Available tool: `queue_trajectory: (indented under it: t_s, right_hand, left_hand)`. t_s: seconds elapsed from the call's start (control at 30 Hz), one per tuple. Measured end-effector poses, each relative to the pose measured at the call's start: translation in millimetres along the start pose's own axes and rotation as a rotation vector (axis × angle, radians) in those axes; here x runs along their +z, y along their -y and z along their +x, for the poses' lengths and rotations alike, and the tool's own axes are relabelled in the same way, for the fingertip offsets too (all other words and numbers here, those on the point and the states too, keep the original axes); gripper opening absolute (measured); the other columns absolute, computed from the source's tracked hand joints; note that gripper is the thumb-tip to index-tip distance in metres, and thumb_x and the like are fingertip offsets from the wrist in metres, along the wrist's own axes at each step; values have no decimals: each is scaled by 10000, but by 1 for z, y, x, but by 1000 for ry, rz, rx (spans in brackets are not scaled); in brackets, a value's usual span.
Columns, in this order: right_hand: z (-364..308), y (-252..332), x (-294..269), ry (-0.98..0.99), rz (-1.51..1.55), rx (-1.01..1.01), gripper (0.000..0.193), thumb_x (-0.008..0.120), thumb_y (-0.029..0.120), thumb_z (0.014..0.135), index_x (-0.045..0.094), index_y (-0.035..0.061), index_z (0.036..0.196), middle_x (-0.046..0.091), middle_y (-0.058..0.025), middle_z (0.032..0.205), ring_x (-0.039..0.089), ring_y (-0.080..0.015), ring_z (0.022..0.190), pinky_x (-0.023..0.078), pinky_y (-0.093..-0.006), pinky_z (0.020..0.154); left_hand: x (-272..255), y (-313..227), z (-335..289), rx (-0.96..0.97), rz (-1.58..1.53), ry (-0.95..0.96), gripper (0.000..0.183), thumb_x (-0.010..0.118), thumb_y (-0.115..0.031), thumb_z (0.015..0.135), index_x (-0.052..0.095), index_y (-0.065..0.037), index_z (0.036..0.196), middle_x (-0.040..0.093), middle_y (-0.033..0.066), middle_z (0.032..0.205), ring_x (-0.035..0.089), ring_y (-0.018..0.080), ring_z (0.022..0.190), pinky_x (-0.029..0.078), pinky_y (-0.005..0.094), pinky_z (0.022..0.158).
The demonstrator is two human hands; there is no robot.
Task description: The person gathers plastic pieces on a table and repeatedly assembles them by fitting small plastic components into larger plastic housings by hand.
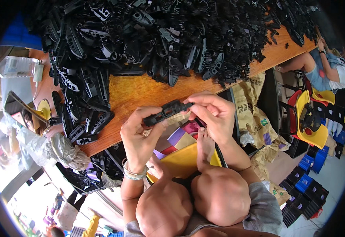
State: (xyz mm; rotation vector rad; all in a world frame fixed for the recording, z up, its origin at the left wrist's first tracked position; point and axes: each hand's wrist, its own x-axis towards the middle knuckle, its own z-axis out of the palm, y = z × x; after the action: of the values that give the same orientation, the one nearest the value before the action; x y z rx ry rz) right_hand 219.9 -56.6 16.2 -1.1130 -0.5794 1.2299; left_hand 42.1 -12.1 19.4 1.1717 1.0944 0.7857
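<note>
Around you, a great heap of black plastic pieces [160, 39] covered most of the wooden counter [140, 89], running down its left side and leaving a bare orange-brown strip before you. To your left leaned a phone [24, 112], with a clear plastic bottle [18, 66] beyond it and a crumpled grey bag [67, 152] by the counter's near corner. A brown paper sack [248, 102] lay to your right, and your raised knees [220, 193] crowded the space below.

You had one black part [167, 112] between two grips; one phone, one bottle and two yellow-and-red chairs [310, 114] could be counted, but the heap could not. The part was long, narrow and dark, with openings along it, its right end tilted higher. You held it up before the counter's near edge: your left grip [137, 132] was closed on its left end, your right grip [216, 118] pinched its right end. Whether those right fingertips also held a separate small piece, I could not tell.
</note>
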Motion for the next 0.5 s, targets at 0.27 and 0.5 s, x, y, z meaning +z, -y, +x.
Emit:
queue_trajectory:
  t_s: [0.27,0.5]
  right_hand:
    - [-7,2,15,52,-614,-455,180,668,-50,775,691,5,944,634,-107,871,588,-180,751,460,-264,648]
    - [-12,-2,19,-13,-396,-348,169,611,-70,821,646,-41,984,671,-166,999,658,-203,878,515,-274,727]
  left_hand:
    - [9,-12,-9,-122,-91,2,258,685,63,776,631,54,1028,641,110,985,640,140,819,520,223,717]
    - [18,-8,-11,-57,-318,26,472,580,119,823,435,35,1265,625,176,993,615,197,1009,505,292,870]
